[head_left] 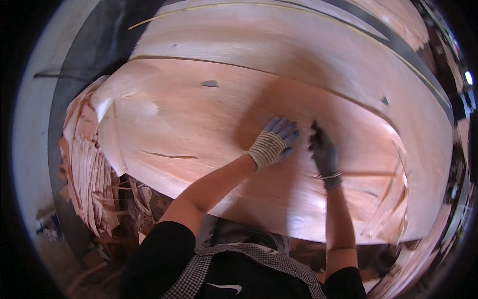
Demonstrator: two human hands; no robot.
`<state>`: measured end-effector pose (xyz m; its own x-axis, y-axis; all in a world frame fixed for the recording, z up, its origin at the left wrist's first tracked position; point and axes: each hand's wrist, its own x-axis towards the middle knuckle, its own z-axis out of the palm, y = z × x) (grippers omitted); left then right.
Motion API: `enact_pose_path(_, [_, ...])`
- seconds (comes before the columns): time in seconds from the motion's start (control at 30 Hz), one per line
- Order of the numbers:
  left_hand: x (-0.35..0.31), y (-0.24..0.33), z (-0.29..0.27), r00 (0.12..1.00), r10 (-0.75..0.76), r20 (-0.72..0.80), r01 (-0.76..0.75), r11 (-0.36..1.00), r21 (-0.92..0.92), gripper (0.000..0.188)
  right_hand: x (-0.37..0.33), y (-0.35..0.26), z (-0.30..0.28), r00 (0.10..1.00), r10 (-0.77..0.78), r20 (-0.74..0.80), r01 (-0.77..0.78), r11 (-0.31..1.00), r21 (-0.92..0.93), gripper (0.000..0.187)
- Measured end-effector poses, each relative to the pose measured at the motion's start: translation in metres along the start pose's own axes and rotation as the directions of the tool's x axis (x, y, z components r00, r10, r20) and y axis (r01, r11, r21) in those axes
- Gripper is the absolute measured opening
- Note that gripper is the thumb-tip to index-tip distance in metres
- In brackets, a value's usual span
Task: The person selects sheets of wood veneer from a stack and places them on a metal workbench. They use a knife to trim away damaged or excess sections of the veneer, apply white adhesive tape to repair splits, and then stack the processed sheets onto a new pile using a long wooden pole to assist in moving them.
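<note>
A broad sheet of pale pinkish wood veneer (pixel 199 124) lies in front of me, its left end torn and crumpled. My left hand (pixel 274 141), in a striped knit glove with bluish-purple fingers, rests on the sheet with its fingers stretched out. To its right is my right hand (pixel 323 152) in a dark grey glove, a little blurred and held over the veneer. Its fingers are curled in; whatever they may hold is too dark and small to name. A thin split (pixel 169 156) runs in the veneer left of my left arm.
Shredded veneer strips (pixel 92 169) hang in a bunch at the left end. Another veneer sheet (pixel 224 37) lies beyond, with a long narrow strip (pixel 239 5) across its far side. Small dark grey patches (pixel 209 83) show on the sheet. More scraps (pixel 142 202) lie below the near edge.
</note>
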<state>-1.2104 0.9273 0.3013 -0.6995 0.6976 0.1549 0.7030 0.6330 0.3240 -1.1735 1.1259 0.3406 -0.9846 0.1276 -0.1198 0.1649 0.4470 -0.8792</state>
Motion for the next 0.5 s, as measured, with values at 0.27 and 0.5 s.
enact_pose_path(0.27, [-0.098, -0.231, -0.074, 0.886, -0.402, -0.230, 0.460, 0.824, 0.331, 0.047, -0.003, -0.009, 0.092, 0.972, 0.220, 0.084, -0.231, 0.958, 0.170, 0.008])
enact_pose_path(0.5, [-0.228, -0.479, -0.137, 0.606, -0.611, -0.509, 0.773, 0.602, 0.198, 0.040, 0.004, -0.009, 0.109, 0.934, 0.354, 0.041, -0.351, 0.895, 0.276, 0.009])
